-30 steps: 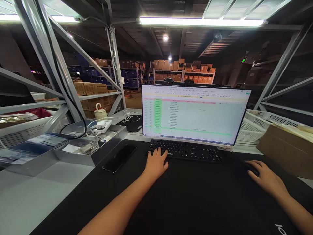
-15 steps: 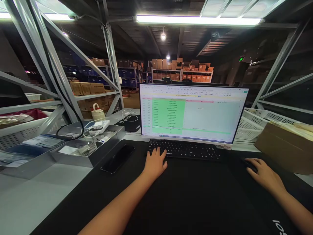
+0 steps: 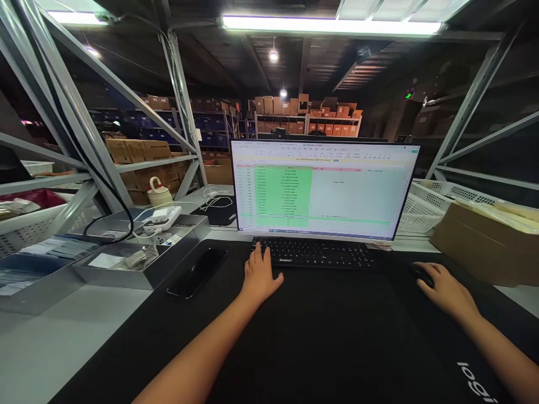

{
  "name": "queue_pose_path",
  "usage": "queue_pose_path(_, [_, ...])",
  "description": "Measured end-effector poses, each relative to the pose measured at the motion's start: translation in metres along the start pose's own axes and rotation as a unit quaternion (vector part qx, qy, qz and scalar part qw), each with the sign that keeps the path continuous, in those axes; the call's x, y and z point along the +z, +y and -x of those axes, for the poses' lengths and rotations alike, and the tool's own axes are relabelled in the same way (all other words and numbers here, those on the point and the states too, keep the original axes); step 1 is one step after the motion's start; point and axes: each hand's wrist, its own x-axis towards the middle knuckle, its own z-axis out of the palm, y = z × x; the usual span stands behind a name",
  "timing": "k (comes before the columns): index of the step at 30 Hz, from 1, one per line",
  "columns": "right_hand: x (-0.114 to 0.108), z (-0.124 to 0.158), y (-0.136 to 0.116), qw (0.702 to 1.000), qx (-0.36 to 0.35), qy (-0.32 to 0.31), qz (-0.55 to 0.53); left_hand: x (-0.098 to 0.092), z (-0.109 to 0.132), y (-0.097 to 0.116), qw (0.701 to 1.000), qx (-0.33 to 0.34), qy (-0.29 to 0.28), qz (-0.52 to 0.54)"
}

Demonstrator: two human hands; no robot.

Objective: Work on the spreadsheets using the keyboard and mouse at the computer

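My left hand (image 3: 259, 275) rests at the left end of a black keyboard (image 3: 320, 255), fingers spread over the keys and thumb stretched out to the right on the mat. On the right, my right hand (image 3: 446, 289) is curved over a black computer mouse (image 3: 421, 274), partly hidden beneath the fingers. Behind the keyboard stands a monitor (image 3: 353, 193) showing a spreadsheet with a green block of rows. A dark phone (image 3: 197, 273) lies flat to the left of my left hand. Under everything spreads a black desk mat (image 3: 328, 331).
Grey open trays (image 3: 155, 275) with papers and small bags stand at the left, a white power strip (image 3: 163, 217) above them. Behind is a cream lidded bottle (image 3: 159, 193). A cardboard box (image 3: 484, 244) and white baskets (image 3: 416, 210) sit at the right. Metal rack posts frame the desk.
The whole view has shifted slightly. My left hand has slid a little toward the keyboard's left end, its thumb now farther out. The right hand stays on the mouse.
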Motion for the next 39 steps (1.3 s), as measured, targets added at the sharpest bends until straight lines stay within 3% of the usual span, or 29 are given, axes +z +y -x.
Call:
queue_pose_path(9, [-0.002,0.002,-0.004,1.0,0.007,-0.001,0.003,-0.008,0.0,0.001,0.999,0.033,-0.029,-0.029])
queue_pose_path(15, [0.003,0.0,-0.002,1.0,0.005,0.02,-0.017,-0.008,0.002,0.001,0.996,0.061,-0.001,-0.066])
queue_pose_path(25, [-0.012,-0.005,-0.027,0.997,0.063,0.007,-0.032,-0.007,-0.001,0.004,0.99,0.071,-0.013,-0.118])
queue_pose_path(30, [-0.004,-0.005,-0.02,0.997,0.039,0.025,-0.055,-0.01,0.001,0.004,0.988,0.075,-0.018,-0.133])
queue_pose_path(39, [0.001,-0.006,-0.014,0.996,0.026,-0.001,-0.086,-0.016,0.003,0.006,0.99,0.07,-0.036,-0.118])
